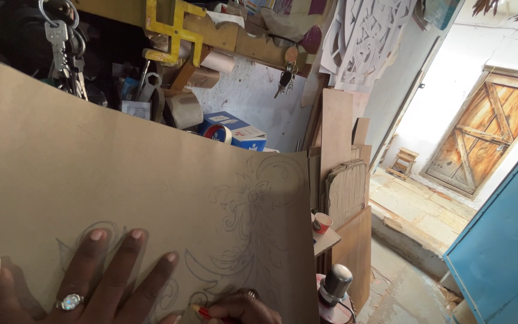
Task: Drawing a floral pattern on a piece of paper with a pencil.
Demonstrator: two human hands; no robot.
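Observation:
A large sheet of brown paper fills the left half of the view, with a fine pencilled floral scroll design drawn at its lower right. My left hand, a ring on one finger, lies flat on the sheet with fingers spread, holding it down. My right hand is at the bottom edge, closed around a red pencil whose tip rests on the paper near the base of the drawing.
Behind the sheet are cluttered shelves with hanging keys, tape rolls and a blue-and-white box. Wooden boards lean at right, beside a small cup and a spray can. A blue panel and wooden door lie beyond.

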